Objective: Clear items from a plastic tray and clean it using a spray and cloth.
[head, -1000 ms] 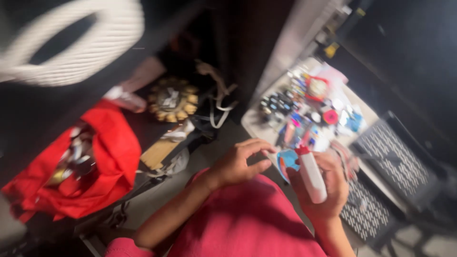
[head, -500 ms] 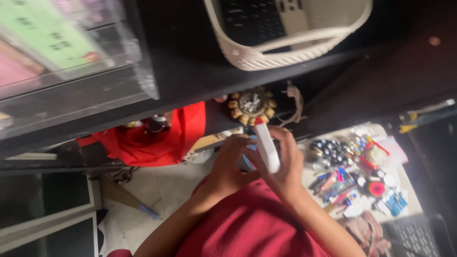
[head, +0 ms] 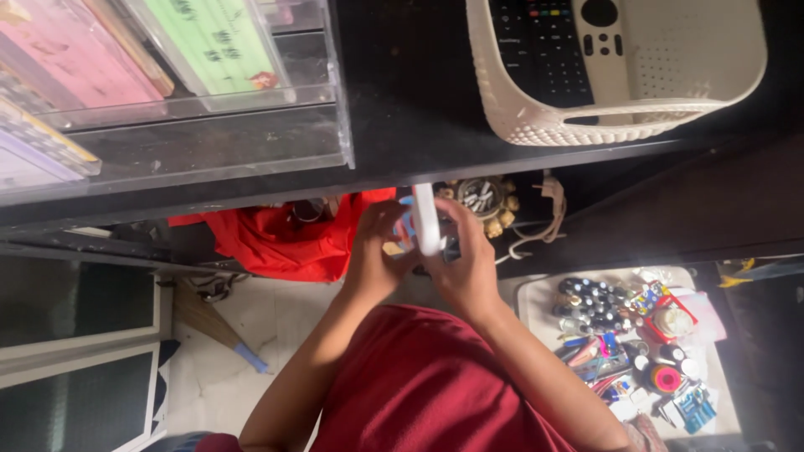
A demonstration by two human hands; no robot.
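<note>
White tube clamped upright in right hand fingers; left hand fingers closed against small blue piece beside it. Judged light, rigid, smooth, possibly slippery; best gripped mid-body. White basket above fingers.

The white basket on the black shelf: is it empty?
No, the white basket holds a black remote control and a white remote lying side by side.

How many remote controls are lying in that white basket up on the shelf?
2, side by side in the white basket: a dark remote on the left, a white remote right of it. The picture's top edge cuts both off, so more may be hidden.
</note>
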